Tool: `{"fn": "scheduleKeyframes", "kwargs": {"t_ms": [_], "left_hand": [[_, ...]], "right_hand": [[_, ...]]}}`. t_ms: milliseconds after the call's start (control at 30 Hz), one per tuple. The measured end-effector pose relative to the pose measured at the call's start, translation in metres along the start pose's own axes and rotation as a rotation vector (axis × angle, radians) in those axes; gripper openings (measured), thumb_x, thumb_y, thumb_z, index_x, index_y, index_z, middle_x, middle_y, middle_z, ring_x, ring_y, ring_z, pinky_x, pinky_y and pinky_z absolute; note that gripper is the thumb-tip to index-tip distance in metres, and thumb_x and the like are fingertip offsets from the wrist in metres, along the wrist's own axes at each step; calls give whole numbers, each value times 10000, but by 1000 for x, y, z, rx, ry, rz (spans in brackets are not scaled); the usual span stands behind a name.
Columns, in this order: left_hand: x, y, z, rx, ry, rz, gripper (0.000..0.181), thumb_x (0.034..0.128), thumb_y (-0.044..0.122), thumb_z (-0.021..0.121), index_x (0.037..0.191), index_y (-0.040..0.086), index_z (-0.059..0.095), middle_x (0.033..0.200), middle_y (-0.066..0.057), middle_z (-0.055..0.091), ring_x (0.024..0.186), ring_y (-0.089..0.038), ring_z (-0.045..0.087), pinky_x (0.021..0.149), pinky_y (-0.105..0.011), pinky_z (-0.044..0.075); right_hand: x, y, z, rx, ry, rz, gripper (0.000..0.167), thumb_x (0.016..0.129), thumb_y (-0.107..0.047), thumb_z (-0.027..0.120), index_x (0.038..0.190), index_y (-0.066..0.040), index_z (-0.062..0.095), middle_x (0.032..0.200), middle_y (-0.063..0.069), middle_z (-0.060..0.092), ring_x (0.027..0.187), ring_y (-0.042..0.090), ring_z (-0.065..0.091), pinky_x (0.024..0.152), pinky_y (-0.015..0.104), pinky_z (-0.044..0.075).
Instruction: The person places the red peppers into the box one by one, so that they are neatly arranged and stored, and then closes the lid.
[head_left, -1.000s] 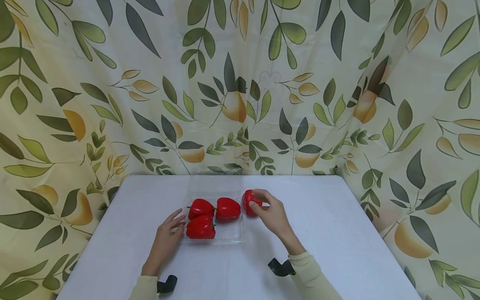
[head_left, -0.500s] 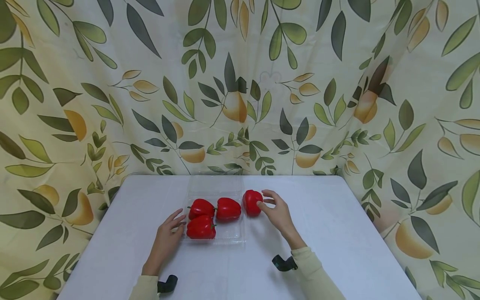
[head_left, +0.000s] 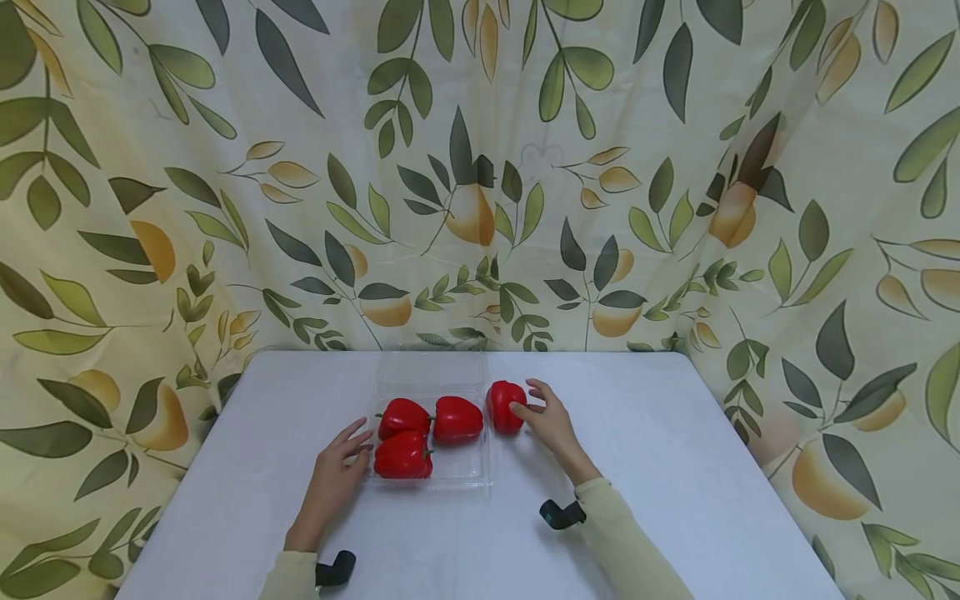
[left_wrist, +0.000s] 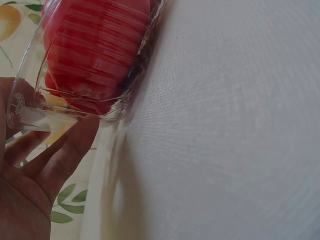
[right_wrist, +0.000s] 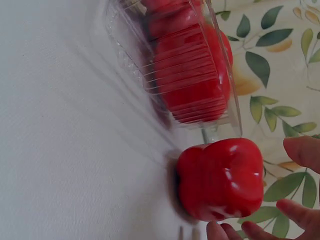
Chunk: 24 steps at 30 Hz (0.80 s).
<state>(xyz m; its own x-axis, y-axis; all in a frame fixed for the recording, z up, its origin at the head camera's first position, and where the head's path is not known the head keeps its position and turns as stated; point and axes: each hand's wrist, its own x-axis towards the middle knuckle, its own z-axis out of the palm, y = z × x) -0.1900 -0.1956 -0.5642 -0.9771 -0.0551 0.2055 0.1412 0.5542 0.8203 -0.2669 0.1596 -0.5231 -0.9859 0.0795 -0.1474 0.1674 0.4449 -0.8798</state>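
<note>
A clear plastic clamshell container [head_left: 461, 472] lies on the table with its lid folded back. Inside are three red bell peppers, among them a front left pepper [head_left: 403, 455], a back left pepper [head_left: 405, 417] and a right pepper [head_left: 457, 419]. My left hand [head_left: 339, 475] rests its extended fingertips against the container's left wall, also visible in the left wrist view. Another red bell pepper [right_wrist: 220, 180] sits on the table just right of the container. Around its right side my right hand [head_left: 552, 421] is spread, fingers loose; contact with the pepper is unclear.
The white table [head_left: 637, 467] has its back edge against a leaf-and-fruit patterned curtain [head_left: 480, 183]. The transparent lid [head_left: 431, 367] extends toward that back edge. A black wrist camera [head_left: 336, 570] is on the left sleeve, another wrist camera [head_left: 562, 514] on the right.
My right hand has loosened from the pepper beside the container and drawn back to the right, leaving it on the table. The left hand has stayed at the container's side.
</note>
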Motion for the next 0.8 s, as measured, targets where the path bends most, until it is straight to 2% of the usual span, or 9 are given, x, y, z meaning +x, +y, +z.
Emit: {"fn": "scheduleKeyframes", "kwargs": {"t_ms": [300, 567, 800], "left_hand": [[0, 0, -1, -6, -3, -1, 353, 936, 97, 611, 1286, 83, 652, 1490, -53, 502, 1113, -271, 683, 813, -280, 605], [0, -1, 0, -5, -2, -7, 349, 936, 98, 612, 1281, 84, 656, 1489, -46, 503, 1109, -259, 684, 815, -279, 604], [1, -2, -1, -5, -5, -13, 351, 940, 101, 613, 1288, 89, 652, 1494, -38, 497, 1114, -254, 681, 831, -289, 600]], "right_hand": [[14, -2, 9, 24, -32, 72, 800, 825, -391, 751, 1481, -180, 343, 1483, 184, 414, 1316, 409, 463, 932, 496, 570], [27, -5, 11, -23, -53, 148, 833, 811, -410, 756, 1485, -164, 332, 1475, 200, 433, 1324, 400, 449, 961, 519, 550], [34, -1, 12, -70, -50, 176, 829, 793, -442, 766, 1456, -138, 371, 1420, 208, 479, 1264, 390, 488, 906, 484, 584]]}}
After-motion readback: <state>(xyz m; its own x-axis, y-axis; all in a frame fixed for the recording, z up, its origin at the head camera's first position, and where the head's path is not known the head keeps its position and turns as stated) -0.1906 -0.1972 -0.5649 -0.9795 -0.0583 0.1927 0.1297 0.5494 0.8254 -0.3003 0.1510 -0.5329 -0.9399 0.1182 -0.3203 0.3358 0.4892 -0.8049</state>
